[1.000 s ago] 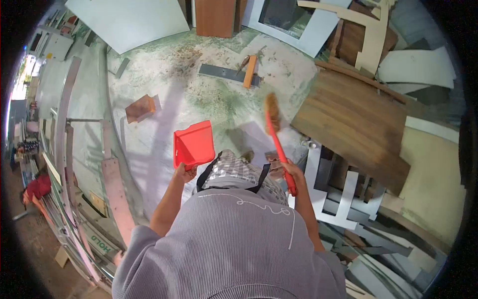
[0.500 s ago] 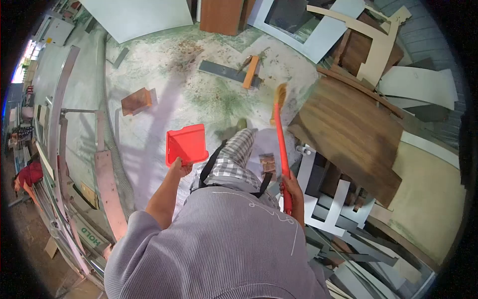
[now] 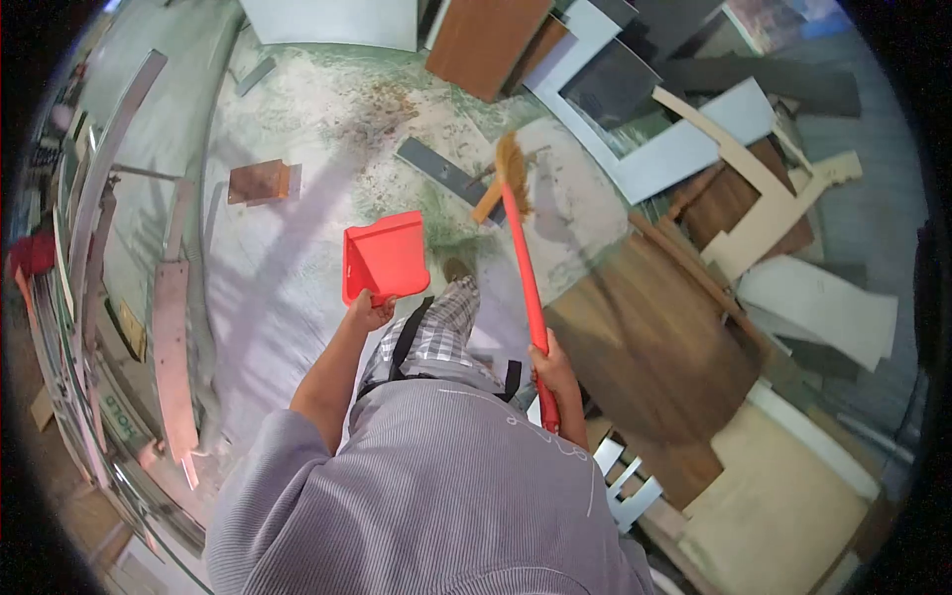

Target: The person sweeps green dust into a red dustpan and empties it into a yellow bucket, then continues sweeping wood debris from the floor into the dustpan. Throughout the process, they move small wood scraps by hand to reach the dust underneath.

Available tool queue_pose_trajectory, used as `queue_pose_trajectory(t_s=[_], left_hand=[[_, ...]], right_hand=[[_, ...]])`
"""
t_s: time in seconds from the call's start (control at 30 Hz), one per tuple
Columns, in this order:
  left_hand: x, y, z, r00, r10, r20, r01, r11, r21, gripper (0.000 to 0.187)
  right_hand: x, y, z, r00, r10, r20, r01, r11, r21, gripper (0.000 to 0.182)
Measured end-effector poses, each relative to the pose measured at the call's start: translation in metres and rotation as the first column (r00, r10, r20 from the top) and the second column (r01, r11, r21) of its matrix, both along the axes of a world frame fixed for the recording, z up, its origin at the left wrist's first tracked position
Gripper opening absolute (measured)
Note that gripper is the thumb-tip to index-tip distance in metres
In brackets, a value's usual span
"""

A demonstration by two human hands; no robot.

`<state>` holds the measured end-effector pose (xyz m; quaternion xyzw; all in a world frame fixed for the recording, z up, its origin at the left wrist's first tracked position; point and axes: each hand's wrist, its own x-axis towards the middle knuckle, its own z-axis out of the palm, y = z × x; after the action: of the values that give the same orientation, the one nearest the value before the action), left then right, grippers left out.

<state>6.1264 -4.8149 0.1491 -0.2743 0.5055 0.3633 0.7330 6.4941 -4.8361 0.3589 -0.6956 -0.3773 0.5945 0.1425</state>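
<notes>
My left hand (image 3: pixel 372 311) is closed on the near edge of a red dustpan (image 3: pixel 389 256), held in front of my left side with its hollow face showing. In my right hand (image 3: pixel 555 365) is a long red-handled brush (image 3: pixel 522 260), the fingers wrapped round the handle's lower part. Its tan bristles (image 3: pixel 510 161) point away from me and overlap a short orange-brown wood strip (image 3: pixel 486 203) in this view. That strip lies across the end of a grey board (image 3: pixel 436 165) on the dusty floor.
Dirt and small debris (image 3: pixel 382 111) are scattered on the floor ahead. A brown block (image 3: pixel 260 182) lies to the left. Large wood panels (image 3: pixel 645 337) and cut frames (image 3: pixel 734 178) are heaped on the right. Metal rails (image 3: pixel 109 218) run along the left, with another person's red sleeve (image 3: pixel 32 255) beyond.
The brush has swung left and farther out, its bristles now over the wood strip. The dustpan has risen slightly in view. My view has turned to the right.
</notes>
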Motion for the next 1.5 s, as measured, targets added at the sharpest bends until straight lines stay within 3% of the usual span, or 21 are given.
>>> queue_pose_trajectory(t_s=[0.07,0.13,0.3,0.37,0.4,0.47,0.57,0.67,0.77,0.8,0.87,0.93,1.0,1.03,1.07,1.13,1.17,1.23,1.33,1.43,1.5], left_hand=[[0.010,0.020,0.014,1.000,0.012,0.015,-0.013,1.000,0.020,0.039],[0.017,0.044,0.022,1.000,-0.016,-0.010,0.017,1.000,0.011,0.044],[0.021,0.063,0.038,0.997,0.054,-0.051,-0.049,0.994,0.096,0.044],[0.016,0.059,0.043,0.991,0.100,-0.092,-0.087,0.987,0.136,0.043],[0.014,0.052,0.038,0.985,0.150,-0.083,-0.134,0.976,0.174,0.042],[0.017,0.052,0.038,0.971,0.230,-0.069,-0.210,0.952,0.223,0.041],[0.020,0.032,0.053,0.936,0.346,-0.060,-0.337,0.934,0.122,0.037],[0.031,0.008,0.059,0.888,0.409,-0.211,-0.390,0.912,0.126,0.034],[0.033,-0.035,-0.008,0.878,0.476,-0.048,-0.449,0.854,0.262,0.028],[0.039,-0.035,0.000,0.865,0.499,-0.052,-0.469,0.840,0.272,0.028],[0.058,-0.030,0.028,0.849,0.465,-0.252,-0.484,0.875,-0.015,0.024],[0.077,-0.032,0.027,0.846,0.449,-0.289,-0.480,0.876,-0.042,0.023],[0.088,-0.009,0.033,0.857,0.402,-0.321,-0.440,0.896,-0.053,0.022],[0.097,0.004,0.042,0.832,0.420,-0.362,-0.481,0.871,-0.098,0.021],[0.109,0.011,0.053,0.805,0.435,-0.404,-0.527,0.836,-0.151,0.021],[0.124,0.033,0.060,0.783,0.506,-0.362,-0.569,0.817,-0.089,0.022],[0.130,0.044,0.063,0.757,0.575,-0.309,-0.617,0.785,-0.050,0.023],[0.137,0.059,0.063,0.745,0.619,-0.250,-0.641,0.768,-0.009,0.023],[0.156,0.089,0.062,0.658,0.726,-0.200,-0.742,0.671,-0.003,0.026],[0.175,0.092,0.062,0.613,0.772,-0.169,-0.778,0.627,0.041,0.029],[0.188,0.096,0.063,0.657,0.742,-0.136,-0.704,0.668,0.243,0.034]], right_hand=[[0.002,0.037,-0.018,0.995,0.059,-0.085,-0.056,0.997,0.045,0.036],[-0.006,0.075,-0.028,0.972,0.228,0.063,-0.223,0.972,-0.077,0.045],[-0.053,0.149,-0.022,0.917,0.399,-0.004,-0.399,0.917,-0.017,0.058],[-0.071,0.171,-0.026,0.907,0.294,-0.301,-0.333,0.939,-0.088,0.049],[-0.077,0.179,-0.032,0.900,0.320,-0.296,-0.357,0.931,-0.079,0.049],[-0.087,0.195,-0.048,0.848,0.195,-0.492,-0.309,0.937,-0.161,0.048],[-0.087,0.209,-0.084,0.804,0.235,-0.547,-0.425,0.869,-0.252,0.049],[-0.089,0.209,-0.112,0.781,0.315,-0.540,-0.532,0.788,-0.310,0.053],[-0.105,0.216,-0.068,0.727,0.373,-0.576,-0.625,0.706,-0.332,0.057],[-0.107,0.223,-0.067,0.712,0.396,-0.580,-0.647,0.692,-0.321,0.057],[-0.100,0.234,-0.066,0.688,0.331,-0.645,-0.631,0.712,-0.308,0.066],[-0.078,0.249,-0.073,0.660,0.320,-0.680,-0.642,0.710,-0.289,0.068],[-0.062,0.272,-0.077,0.422,0.695,-0.582,-0.884,0.457,-0.096,0.066],[-0.052,0.276,-0.065,0.357,0.756,-0.549,-0.916,0.400,-0.044,0.065],[-0.041,0.278,-0.053,0.370,0.750,-0.549,-0.907,0.418,-0.040,0.065],[-0.033,0.293,-0.035,0.143,0.698,-0.702,-0.972,0.233,0.034,0.063],[-0.031,0.300,-0.036,0.149,0.699,-0.700,-0.968,0.246,0.040,0.063],[-0.016,0.303,-0.047,0.004,0.819,-0.573,-0.987,0.097,0.131,0.064],[0.001,0.322,-0.059,0.099,0.779,-0.619,-0.982,0.176,0.064,0.064],[0.038,0.348,-0.090,0.389,0.701,-0.598,-0.913,0.379,-0.150,0.055],[0.080,0.363,-0.150,0.590,0.676,-0.442,-0.807,0.495,-0.322,0.054]])
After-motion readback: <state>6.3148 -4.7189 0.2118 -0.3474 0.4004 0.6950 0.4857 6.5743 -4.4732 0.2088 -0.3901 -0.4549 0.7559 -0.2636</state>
